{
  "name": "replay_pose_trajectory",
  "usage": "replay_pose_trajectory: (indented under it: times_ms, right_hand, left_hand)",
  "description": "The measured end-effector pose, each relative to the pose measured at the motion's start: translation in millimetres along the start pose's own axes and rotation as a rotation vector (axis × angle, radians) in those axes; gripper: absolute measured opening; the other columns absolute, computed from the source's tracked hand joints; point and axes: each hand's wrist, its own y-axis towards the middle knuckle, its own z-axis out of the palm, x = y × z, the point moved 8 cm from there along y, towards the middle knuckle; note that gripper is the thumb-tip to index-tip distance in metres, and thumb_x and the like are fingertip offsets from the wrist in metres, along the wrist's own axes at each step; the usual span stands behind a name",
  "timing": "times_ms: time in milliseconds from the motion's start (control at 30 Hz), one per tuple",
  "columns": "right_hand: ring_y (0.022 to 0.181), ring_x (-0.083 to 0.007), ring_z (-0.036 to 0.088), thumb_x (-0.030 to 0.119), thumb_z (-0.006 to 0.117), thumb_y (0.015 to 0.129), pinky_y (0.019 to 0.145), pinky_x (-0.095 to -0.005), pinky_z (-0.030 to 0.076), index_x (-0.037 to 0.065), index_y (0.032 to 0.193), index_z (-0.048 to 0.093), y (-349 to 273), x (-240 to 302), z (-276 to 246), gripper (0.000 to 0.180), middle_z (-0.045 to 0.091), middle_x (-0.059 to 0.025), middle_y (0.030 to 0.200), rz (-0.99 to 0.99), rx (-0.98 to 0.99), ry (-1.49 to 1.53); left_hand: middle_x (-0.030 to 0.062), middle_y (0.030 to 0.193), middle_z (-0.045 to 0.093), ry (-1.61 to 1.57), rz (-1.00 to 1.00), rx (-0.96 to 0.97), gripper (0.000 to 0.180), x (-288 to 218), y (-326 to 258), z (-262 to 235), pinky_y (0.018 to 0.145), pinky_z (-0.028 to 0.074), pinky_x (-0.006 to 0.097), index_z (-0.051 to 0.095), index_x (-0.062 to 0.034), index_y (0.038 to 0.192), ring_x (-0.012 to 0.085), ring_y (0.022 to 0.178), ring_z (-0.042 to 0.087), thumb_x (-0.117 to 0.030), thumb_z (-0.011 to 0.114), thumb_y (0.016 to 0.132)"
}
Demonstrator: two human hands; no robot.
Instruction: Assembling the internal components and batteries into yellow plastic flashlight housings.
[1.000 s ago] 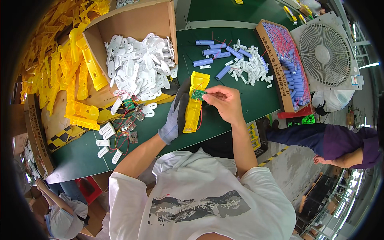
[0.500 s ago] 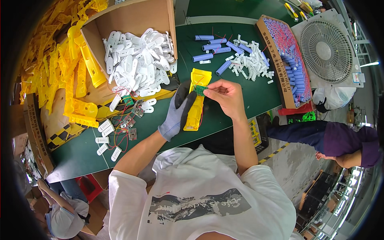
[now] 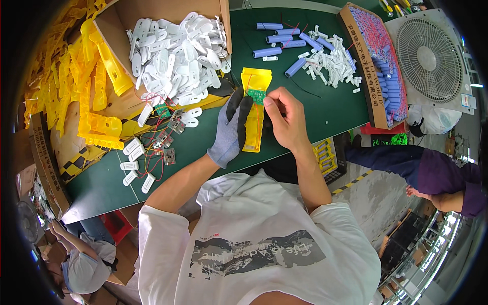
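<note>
**Small assembly workshop for plastic electrical goods**

Shown by a green work table (image 3: 325,109) crowded with parts in bulk: a cardboard box (image 3: 152,20) heaped with white plastic pieces (image 3: 175,56), stacks of yellow plastic shells (image 3: 91,91) at the left, loose blue cylindrical cells (image 3: 277,43), a tray of more cells (image 3: 381,66), small wired circuit boards (image 3: 165,137). Beside the table, a floor fan (image 3: 429,58) and other seated workers.

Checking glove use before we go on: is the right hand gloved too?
No, the right hand is bare, while only the left hand wears a grey glove with black fingertips at the yellow housing.
</note>
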Motion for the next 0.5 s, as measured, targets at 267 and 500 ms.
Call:
replay_pose_trajectory:
  times_ms: [267, 500]
  right_hand:
    - [0.054, -0.0097, 0.037, 0.016, 0.051, 0.097, 0.050, -0.0273, 0.031, 0.003, 0.085, 0.052, -8, -8, 4, 0.018, 0.042, -0.0023, 0.061, 0.006, -0.045, -0.024]
    - [0.055, -0.0122, 0.037, 0.012, 0.050, 0.098, 0.051, -0.0292, 0.033, 0.002, 0.086, 0.051, -13, -3, 9, 0.016, 0.042, -0.0051, 0.062, -0.057, -0.117, -0.065]
  left_hand:
    - [0.0048, 0.089, 0.055, 0.008, 0.002, -0.025, 0.025, -3, -4, 5, 0.064, 0.045, 0.024, 0.050, -0.0004, 0.115, 0.0067, 0.075, 0.050, -0.020, 0.045, 0.100]
    - [0.0050, 0.084, 0.056, 0.132, 0.186, -0.095, 0.021, -3, -4, -1, 0.057, 0.046, 0.026, 0.051, 0.0001, 0.112, 0.0074, 0.068, 0.053, -0.015, 0.046, 0.099]
